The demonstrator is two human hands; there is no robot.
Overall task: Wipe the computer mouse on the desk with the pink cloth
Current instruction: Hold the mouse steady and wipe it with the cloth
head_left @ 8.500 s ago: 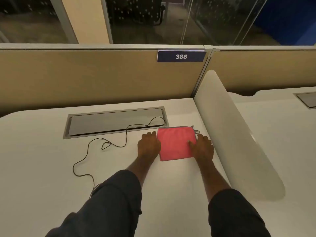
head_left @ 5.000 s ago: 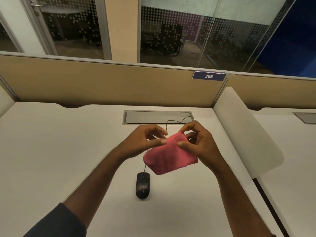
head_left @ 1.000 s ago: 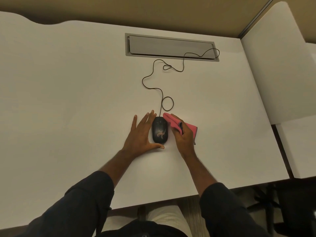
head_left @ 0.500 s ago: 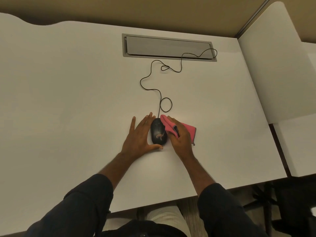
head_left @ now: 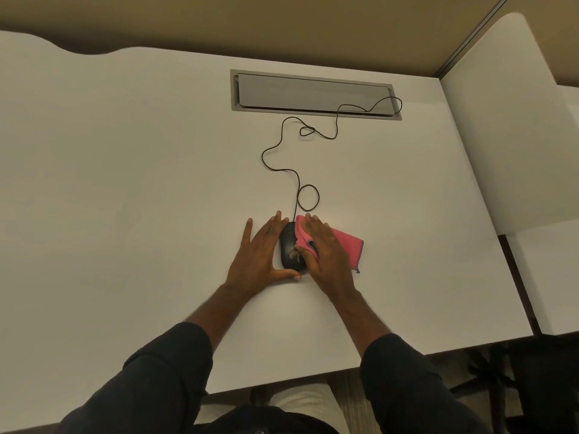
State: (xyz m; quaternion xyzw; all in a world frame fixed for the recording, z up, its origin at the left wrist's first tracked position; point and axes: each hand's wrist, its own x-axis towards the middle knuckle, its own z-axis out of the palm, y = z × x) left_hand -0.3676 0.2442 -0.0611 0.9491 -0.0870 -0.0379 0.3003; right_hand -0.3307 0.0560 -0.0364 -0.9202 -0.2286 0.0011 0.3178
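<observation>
1. The computer mouse (head_left: 289, 249) is black and lies on the white surface (head_left: 125, 183), near its front edge and a little right of centre, with its nose pointing away from the person.
2. The left hand (head_left: 260, 255) lies flat on the surface against the mouse's left side, fingers spread and straight, thumb curled round the mouse's rear end; it clasps nothing.
3. The right hand (head_left: 326, 252) presses the pink cloth (head_left: 344, 244) down with extended fingers against the right side and top of the mouse; it is laid over the cloth rather than clenched round it.
4. Part of the cloth drapes over the mouse's right flank; the rest spreads on the surface to the right of the hand, showing a dark stitched edge.
5. The mouse's black cable (head_left: 275, 151) runs away in loose curls, one small loop just beyond the fingertips, to the grey cable hatch (head_left: 313, 93) set into the surface near the back.
6. Dark sleeves (head_left: 163, 377) cover both forearms.
</observation>
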